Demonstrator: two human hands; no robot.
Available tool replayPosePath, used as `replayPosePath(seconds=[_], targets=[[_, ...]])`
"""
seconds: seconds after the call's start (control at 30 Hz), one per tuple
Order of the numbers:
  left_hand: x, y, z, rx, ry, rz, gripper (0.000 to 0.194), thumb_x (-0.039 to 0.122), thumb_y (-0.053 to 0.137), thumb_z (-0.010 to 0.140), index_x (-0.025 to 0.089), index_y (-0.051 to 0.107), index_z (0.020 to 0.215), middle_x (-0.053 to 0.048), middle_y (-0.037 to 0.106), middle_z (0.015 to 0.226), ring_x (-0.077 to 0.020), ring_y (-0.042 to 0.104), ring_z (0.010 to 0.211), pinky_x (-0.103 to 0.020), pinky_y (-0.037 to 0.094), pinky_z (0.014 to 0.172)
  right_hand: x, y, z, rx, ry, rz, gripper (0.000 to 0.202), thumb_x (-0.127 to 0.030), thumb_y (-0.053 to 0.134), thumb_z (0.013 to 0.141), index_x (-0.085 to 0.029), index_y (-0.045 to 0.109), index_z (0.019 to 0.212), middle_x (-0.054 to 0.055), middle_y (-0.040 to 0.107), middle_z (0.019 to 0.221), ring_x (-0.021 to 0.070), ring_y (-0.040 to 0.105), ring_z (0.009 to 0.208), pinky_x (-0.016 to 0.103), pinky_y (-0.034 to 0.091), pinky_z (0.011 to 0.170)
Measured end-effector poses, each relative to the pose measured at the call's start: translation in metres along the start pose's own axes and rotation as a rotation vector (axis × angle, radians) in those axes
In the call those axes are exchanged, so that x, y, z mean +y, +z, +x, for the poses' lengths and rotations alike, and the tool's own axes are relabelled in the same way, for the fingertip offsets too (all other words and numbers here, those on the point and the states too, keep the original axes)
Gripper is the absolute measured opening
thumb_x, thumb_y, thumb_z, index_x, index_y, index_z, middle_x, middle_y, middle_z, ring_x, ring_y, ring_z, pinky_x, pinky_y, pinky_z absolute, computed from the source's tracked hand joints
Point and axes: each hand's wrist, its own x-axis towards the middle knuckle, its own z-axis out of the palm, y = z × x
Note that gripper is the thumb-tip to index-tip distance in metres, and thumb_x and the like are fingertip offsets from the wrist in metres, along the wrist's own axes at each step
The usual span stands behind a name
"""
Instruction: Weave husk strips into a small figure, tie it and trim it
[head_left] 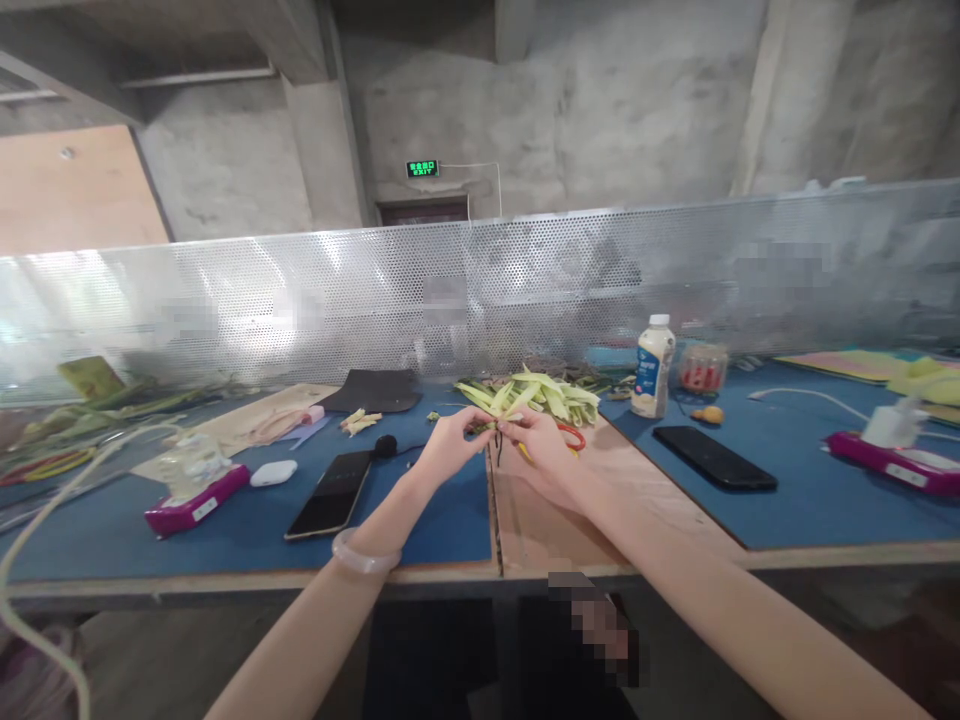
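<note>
Landmark: pale bangle [366,553], worn on the left arm just short of the wrist. Left forearm [296,625], bare, enters at the near side of the bangle; left hand [452,447] lies beyond it, to its right, fingers bent inward. Right forearm [675,570], bare, slants in from well right of the bangle. Right hand [541,445], farther right of it than the left, pinches with bent fingers; fingertips of both hands nearly meet.

The bottle [652,372] stands right of the leaf strips [556,397] (behind a phone [715,458]).
</note>
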Motion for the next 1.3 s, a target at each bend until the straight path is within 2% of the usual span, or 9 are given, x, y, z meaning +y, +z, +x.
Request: replayPosePath(seconds=[0.17,0.3,0.4,0.5,0.63,0.73,0.83,1.03,1.3], targets=[[0.0003,0.0000,0.0006,-0.002,-0.013,-0.040,0.020,0.031,0.059,0.078,0.015,0.063,0.089,-0.004,0.068,0.085,-0.0164,0.062,0.081,-0.035,0.047,0.077,-0.0048,0.0031,-0.0042,0.010,0.017,0.033,0.023,-0.037,0.068,0.065,-0.017,0.058,0.068,-0.002,0.051,0.062,0.0112,0.042,0.057,0.024,0.032,0.055],[-0.0008,0.0007,0.0014,-0.006,-0.051,-0.119,0.022,0.034,0.060,0.076,0.018,0.063,0.091,-0.004,0.068,0.089,-0.0172,0.062,0.085,-0.030,0.046,0.077,-0.0067,0.0030,-0.0048,0.004,0.019,0.038,0.022,-0.037,0.068,0.066,-0.017,0.058,0.070,-0.002,0.052,0.064,0.0111,0.043,0.057,0.024,0.033,0.055],[-0.0024,0.0012,0.0028,-0.011,-0.097,-0.199,0.029,0.039,0.050,0.083,0.017,0.060,0.097,-0.006,0.067,0.094,-0.0173,0.061,0.088,-0.030,0.047,0.075,-0.0085,0.0019,-0.0037,-0.028,0.012,0.023,0.022,-0.036,0.068,0.065,-0.017,0.060,0.071,-0.002,0.052,0.063,0.0110,0.043,0.057,0.025,0.033,0.055],[-0.0038,0.0013,0.0038,-0.046,-0.147,-0.272,0.031,0.040,0.045,0.086,0.014,0.059,0.095,-0.005,0.064,0.088,-0.0154,0.060,0.079,-0.031,0.048,0.069,-0.0089,0.0012,-0.0028,-0.043,-0.002,0.004,0.020,-0.035,0.068,0.066,-0.017,0.061,0.070,-0.002,0.053,0.064,0.0109,0.043,0.058,0.025,0.035,0.057],[-0.0039,0.0006,0.0034,-0.154,-0.210,-0.380,0.025,0.036,0.052,0.083,0.012,0.059,0.085,-0.001,0.061,0.076,-0.0127,0.058,0.068,-0.030,0.048,0.064,-0.0073,0.0011,-0.0020,-0.059,-0.027,-0.017,0.018,-0.034,0.069,0.064,-0.017,0.063,0.068,0.000,0.056,0.069,0.0130,0.049,0.065,0.026,0.038,0.065],[-0.0025,-0.0017,0.0025,-0.205,-0.278,-0.458,0.021,0.033,0.055,0.082,0.012,0.059,0.083,-0.001,0.061,0.076,-0.0122,0.058,0.067,-0.029,0.048,0.063,-0.0068,0.0011,-0.0012,-0.076,-0.039,-0.022,0.018,-0.034,0.069,0.064,-0.018,0.064,0.068,0.001,0.059,0.073,0.0153,0.052,0.072,0.028,0.040,0.070],[-0.0001,-0.0044,0.0018,-0.244,-0.354,-0.525,0.020,0.031,0.057,0.081,0.012,0.060,0.086,-0.002,0.061,0.077,-0.0118,0.058,0.066,-0.029,0.048,0.063,-0.0072,0.0006,-0.0005,-0.080,-0.043,-0.022,0.017,-0.034,0.070,0.063,-0.018,0.064,0.068,0.000,0.059,0.071,0.0152,0.053,0.071,0.028,0.041,0.069],[0.0030,-0.0063,0.0008,-0.256,-0.437,-0.629,0.021,0.031,0.056,0.081,0.012,0.060,0.090,-0.002,0.063,0.082,-0.0128,0.059,0.070,-0.030,0.048,0.065,-0.0095,-0.0003,-0.0015,-0.070,-0.035,-0.017,0.019,-0.034,0.070,0.064,-0.017,0.063,0.067,0.000,0.057,0.067,0.0141,0.052,0.065,0.027,0.040,0.064],[0.0025,-0.0069,0.0003,-0.271,-0.513,-0.660,0.016,0.026,0.055,0.083,0.012,0.059,0.090,-0.002,0.061,0.081,-0.0122,0.058,0.069,-0.029,0.048,0.064,-0.0074,-0.0005,-0.0018,-0.099,-0.048,-0.042,0.018,-0.034,0.069,0.065,-0.017,0.062,0.064,0.000,0.057,0.068,0.0142,0.052,0.069,0.027,0.040,0.068]])
